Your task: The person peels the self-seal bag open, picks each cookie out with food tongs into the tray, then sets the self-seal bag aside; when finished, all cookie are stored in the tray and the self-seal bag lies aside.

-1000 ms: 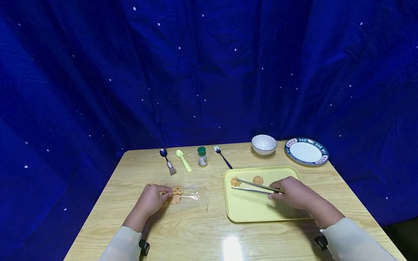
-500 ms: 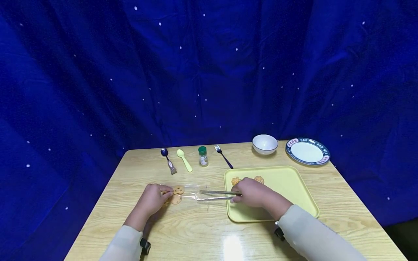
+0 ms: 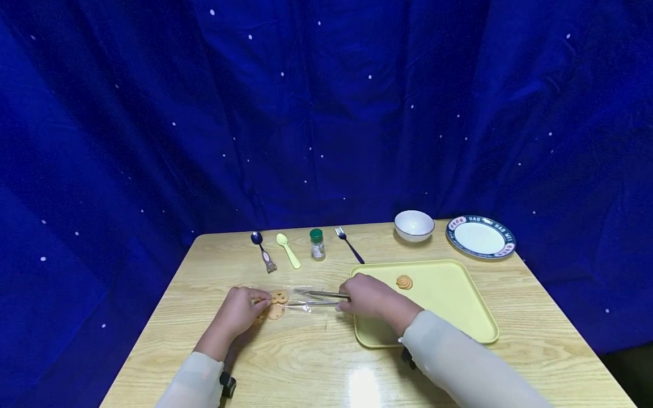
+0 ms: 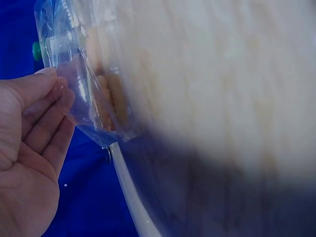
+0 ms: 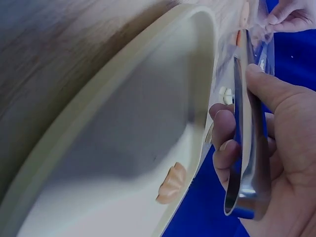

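My left hand (image 3: pixel 245 310) pinches the left end of a clear plastic bag (image 3: pixel 306 309) lying on the table. Several flat, light-brown cookies (image 3: pixel 276 311) are inside; in the left wrist view their edges (image 4: pixel 116 96) show through the film. My right hand (image 3: pixel 369 297) grips metal tongs (image 5: pixel 251 148), with thumb on one side and fingers on the other. The tongs point left over the tray's edge, their tips overlapping the bag near the cookies. On the yellow tray (image 3: pixel 439 317) a swirled cookie (image 3: pixel 405 282) lies behind the right hand.
Along the back stand a dark spoon (image 3: pixel 262 252), a pale green spoon (image 3: pixel 288 252), a green-capped jar (image 3: pixel 317 246) and a dark fork (image 3: pixel 351 246). A white bowl (image 3: pixel 414 226) and a blue-rimmed plate (image 3: pixel 481 238) are at the back right, before a blue curtain (image 3: pixel 326 113).
My right hand has moved the tongs left from the star-shaped cookie on the tray to the bag. That cookie now drops from sight behind the right hand. My left hand stays in place.
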`<state>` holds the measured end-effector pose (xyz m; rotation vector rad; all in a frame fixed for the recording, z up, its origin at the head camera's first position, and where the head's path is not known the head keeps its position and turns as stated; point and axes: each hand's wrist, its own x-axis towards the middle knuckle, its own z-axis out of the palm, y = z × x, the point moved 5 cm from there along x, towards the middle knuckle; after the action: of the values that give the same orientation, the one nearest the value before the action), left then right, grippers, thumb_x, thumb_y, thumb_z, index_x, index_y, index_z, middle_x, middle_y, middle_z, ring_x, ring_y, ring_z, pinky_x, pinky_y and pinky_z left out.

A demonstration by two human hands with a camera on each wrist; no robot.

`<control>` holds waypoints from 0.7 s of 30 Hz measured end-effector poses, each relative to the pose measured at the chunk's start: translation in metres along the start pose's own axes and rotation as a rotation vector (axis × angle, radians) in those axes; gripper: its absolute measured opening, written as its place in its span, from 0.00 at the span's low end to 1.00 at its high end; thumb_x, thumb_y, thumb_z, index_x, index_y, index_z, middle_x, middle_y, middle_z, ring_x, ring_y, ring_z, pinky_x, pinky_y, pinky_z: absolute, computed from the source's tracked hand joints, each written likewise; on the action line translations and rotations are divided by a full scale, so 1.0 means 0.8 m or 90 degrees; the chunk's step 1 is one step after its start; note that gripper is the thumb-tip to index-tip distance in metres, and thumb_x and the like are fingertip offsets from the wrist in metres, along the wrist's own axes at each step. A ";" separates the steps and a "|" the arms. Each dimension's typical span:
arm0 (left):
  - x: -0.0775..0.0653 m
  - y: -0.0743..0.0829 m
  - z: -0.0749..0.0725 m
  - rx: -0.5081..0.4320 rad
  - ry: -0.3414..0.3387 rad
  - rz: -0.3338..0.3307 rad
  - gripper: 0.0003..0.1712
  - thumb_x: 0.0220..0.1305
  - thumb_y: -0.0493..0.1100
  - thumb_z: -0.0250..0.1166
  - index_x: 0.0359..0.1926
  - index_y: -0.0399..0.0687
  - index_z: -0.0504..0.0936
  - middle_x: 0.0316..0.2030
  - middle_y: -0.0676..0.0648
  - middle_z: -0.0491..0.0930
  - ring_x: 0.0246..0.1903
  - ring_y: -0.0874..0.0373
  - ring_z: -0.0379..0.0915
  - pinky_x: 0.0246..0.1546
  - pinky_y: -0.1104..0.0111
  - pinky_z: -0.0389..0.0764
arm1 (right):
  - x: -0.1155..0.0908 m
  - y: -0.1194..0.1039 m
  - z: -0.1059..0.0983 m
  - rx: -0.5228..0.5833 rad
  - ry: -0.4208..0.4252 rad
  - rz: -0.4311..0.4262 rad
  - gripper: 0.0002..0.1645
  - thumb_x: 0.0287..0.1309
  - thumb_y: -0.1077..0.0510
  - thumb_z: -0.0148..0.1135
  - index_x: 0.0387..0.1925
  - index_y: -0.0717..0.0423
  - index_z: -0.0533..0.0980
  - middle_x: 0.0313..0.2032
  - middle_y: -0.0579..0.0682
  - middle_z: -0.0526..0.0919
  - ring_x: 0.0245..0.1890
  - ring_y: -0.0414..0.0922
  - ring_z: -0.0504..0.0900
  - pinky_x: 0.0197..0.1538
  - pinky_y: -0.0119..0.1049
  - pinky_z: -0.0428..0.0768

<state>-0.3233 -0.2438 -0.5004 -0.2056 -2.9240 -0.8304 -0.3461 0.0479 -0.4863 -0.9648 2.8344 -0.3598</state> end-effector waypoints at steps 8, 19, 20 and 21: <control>0.000 0.000 -0.001 -0.004 0.002 -0.001 0.07 0.67 0.42 0.70 0.43 0.52 0.93 0.48 0.49 0.89 0.49 0.54 0.85 0.44 0.59 0.84 | 0.014 -0.015 0.002 -0.006 -0.023 0.005 0.22 0.65 0.39 0.66 0.20 0.43 0.72 0.16 0.39 0.70 0.18 0.37 0.70 0.28 0.35 0.74; 0.000 0.000 -0.004 -0.002 -0.001 0.008 0.08 0.68 0.42 0.69 0.45 0.51 0.92 0.47 0.49 0.89 0.55 0.49 0.83 0.56 0.52 0.83 | 0.030 -0.030 0.005 -0.006 -0.037 -0.002 0.25 0.67 0.41 0.65 0.18 0.44 0.68 0.16 0.39 0.67 0.18 0.37 0.68 0.25 0.32 0.71; 0.000 0.000 -0.005 -0.001 -0.001 0.009 0.08 0.68 0.42 0.69 0.45 0.51 0.92 0.47 0.49 0.89 0.55 0.49 0.83 0.56 0.52 0.83 | 0.031 -0.032 0.006 -0.006 -0.037 0.000 0.25 0.67 0.41 0.65 0.18 0.44 0.68 0.16 0.39 0.66 0.18 0.36 0.67 0.25 0.32 0.71; 0.000 -0.001 -0.005 0.000 -0.001 0.010 0.08 0.68 0.42 0.69 0.45 0.51 0.92 0.47 0.49 0.89 0.55 0.48 0.83 0.55 0.52 0.84 | 0.032 -0.033 0.006 -0.004 -0.038 0.002 0.25 0.66 0.41 0.66 0.18 0.44 0.69 0.16 0.39 0.66 0.17 0.36 0.67 0.25 0.32 0.71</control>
<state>-0.3234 -0.2463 -0.4975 -0.2282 -2.9202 -0.8285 -0.3498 0.0112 -0.4854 -0.9565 2.7847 -0.3176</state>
